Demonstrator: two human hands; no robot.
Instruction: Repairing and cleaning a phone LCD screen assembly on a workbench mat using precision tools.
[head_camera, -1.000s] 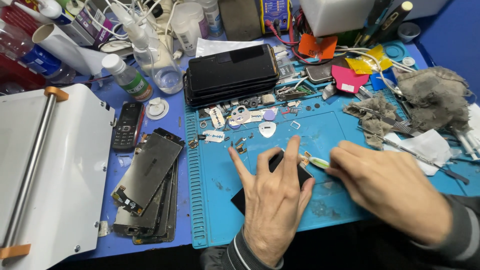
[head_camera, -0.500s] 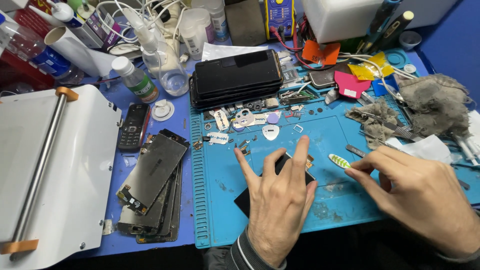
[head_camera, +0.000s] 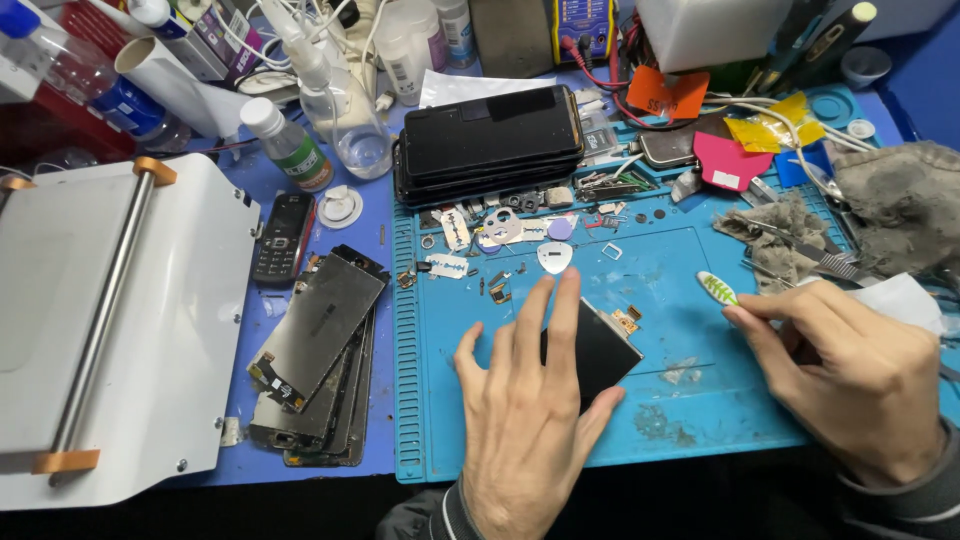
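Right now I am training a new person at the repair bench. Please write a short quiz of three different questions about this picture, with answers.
1. True or false: the left hand lies flat on the dark screen panel, which rests on the blue work mat.
2. Multiple choice: the right hand pinches what between its fingertips? A) a razor blade B) a white and green opening pick C) a bottle cap
3. Short answer: what lies on the table left of the mat, beside the small black keypad phone?

Key
1. True.
2. B.
3. A stack of phone screen assemblies, fanned out and tilted.
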